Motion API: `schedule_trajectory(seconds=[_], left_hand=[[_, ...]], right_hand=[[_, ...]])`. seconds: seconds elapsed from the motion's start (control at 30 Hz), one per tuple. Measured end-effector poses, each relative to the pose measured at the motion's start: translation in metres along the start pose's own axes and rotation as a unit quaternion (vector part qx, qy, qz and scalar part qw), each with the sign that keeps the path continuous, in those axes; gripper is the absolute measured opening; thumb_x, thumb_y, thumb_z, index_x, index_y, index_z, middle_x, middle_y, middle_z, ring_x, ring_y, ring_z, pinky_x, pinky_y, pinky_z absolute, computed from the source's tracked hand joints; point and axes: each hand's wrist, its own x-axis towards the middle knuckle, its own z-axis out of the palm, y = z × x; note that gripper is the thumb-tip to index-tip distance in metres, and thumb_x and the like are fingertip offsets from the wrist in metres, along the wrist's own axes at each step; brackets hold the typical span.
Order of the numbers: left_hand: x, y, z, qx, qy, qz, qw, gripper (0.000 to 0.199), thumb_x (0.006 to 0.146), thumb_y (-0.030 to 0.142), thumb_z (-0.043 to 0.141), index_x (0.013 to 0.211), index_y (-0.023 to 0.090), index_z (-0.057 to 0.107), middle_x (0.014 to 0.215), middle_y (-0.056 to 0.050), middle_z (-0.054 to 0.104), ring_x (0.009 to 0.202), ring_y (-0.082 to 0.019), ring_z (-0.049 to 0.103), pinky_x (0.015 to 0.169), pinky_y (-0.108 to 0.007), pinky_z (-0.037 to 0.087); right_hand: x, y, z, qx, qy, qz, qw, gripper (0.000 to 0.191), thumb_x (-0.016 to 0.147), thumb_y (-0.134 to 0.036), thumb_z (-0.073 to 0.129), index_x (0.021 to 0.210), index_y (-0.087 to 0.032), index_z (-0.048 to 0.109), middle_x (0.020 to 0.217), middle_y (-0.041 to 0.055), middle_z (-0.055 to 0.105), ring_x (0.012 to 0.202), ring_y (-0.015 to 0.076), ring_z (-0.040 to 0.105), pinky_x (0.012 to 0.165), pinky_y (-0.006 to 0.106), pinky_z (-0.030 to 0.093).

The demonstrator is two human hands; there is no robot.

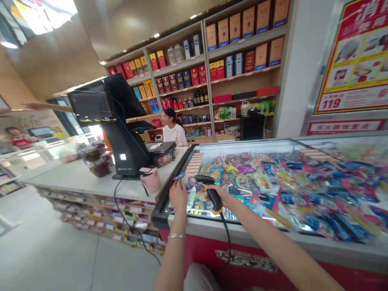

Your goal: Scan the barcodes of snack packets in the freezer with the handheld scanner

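Note:
My left hand, with a silver bracelet on its wrist, is closed on a small colourful wrapped packet near the left end of the freezer. Just to its right, my right hand grips a black and yellow handheld scanner. The scanner's head points left toward the packet, and its black cable hangs down over the freezer's front. Both hands are above the glass top of the freezer, which holds many wrapped packets.
Left of the freezer, a counter bears a black checkout terminal, a pink cup and stacked tubs. A person in white is behind the counter. Shelves of boxes line the wall. A bare arm reaches in at the left.

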Motion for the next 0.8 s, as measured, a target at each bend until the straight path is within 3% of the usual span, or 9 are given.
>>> schedule_trajectory(seconds=[0.23,0.33,0.43,0.53,0.67,0.8], left_hand=[[0.006,0.0,-0.006,0.005,0.018,0.024,1.0,0.04,0.09,0.031,0.04,0.118,0.014,0.064,0.126,-0.018,0.058,0.108,-0.029,0.057,0.094,-0.041,0.041],[0.016,0.018,-0.015,-0.008,0.05,0.016,0.999,0.043,0.091,0.034,0.038,0.117,0.011,0.063,0.128,-0.021,0.057,0.112,-0.031,0.055,0.098,-0.044,0.039],[0.023,0.061,-0.026,-0.045,0.064,0.033,0.996,0.045,0.091,0.036,0.038,0.119,0.01,0.06,0.131,-0.021,0.054,0.117,-0.031,0.051,0.1,-0.043,0.037],[0.019,0.119,-0.031,-0.094,0.059,0.077,0.991,0.042,0.091,0.035,0.039,0.119,0.012,0.06,0.134,-0.018,0.052,0.121,-0.029,0.049,0.103,-0.039,0.035],[-0.003,0.193,-0.026,-0.14,0.003,0.131,0.981,0.038,0.09,0.036,0.042,0.117,0.015,0.059,0.129,-0.014,0.056,0.117,-0.028,0.051,0.101,-0.038,0.036],[-0.029,0.245,-0.014,-0.141,-0.069,0.184,0.97,0.035,0.09,0.035,0.044,0.117,0.018,0.057,0.124,-0.012,0.059,0.114,-0.026,0.053,0.098,-0.037,0.039]], right_hand=[[-0.02,-0.023,-0.009,-0.038,0.036,-0.049,0.997,0.012,0.082,-0.016,0.052,0.074,-0.013,0.061,0.068,0.0067,0.07,0.044,0.0093,0.054,0.04,0.018,0.043],[-0.041,-0.046,-0.022,-0.05,0.048,-0.081,0.994,0.008,0.081,-0.016,0.055,0.076,-0.014,0.061,0.062,0.0044,0.068,0.043,0.0096,0.053,0.039,0.018,0.042],[-0.067,-0.073,-0.04,-0.049,0.067,-0.128,0.988,0.008,0.082,-0.018,0.057,0.076,-0.013,0.061,0.059,0.0038,0.066,0.044,0.0097,0.054,0.041,0.019,0.044],[-0.095,-0.1,-0.058,-0.033,0.098,-0.16,0.982,0.011,0.082,-0.019,0.058,0.073,-0.013,0.06,0.06,0.0045,0.066,0.045,0.0097,0.056,0.042,0.018,0.046],[-0.132,-0.129,-0.088,-0.029,0.151,-0.2,0.968,0.012,0.083,-0.02,0.058,0.072,-0.015,0.059,0.054,0.0022,0.062,0.042,0.01,0.054,0.042,0.019,0.047],[-0.161,-0.148,-0.127,-0.029,0.181,-0.235,0.955,0.012,0.082,-0.022,0.059,0.073,-0.014,0.06,0.056,0.0028,0.064,0.039,0.0089,0.052,0.038,0.018,0.045]])
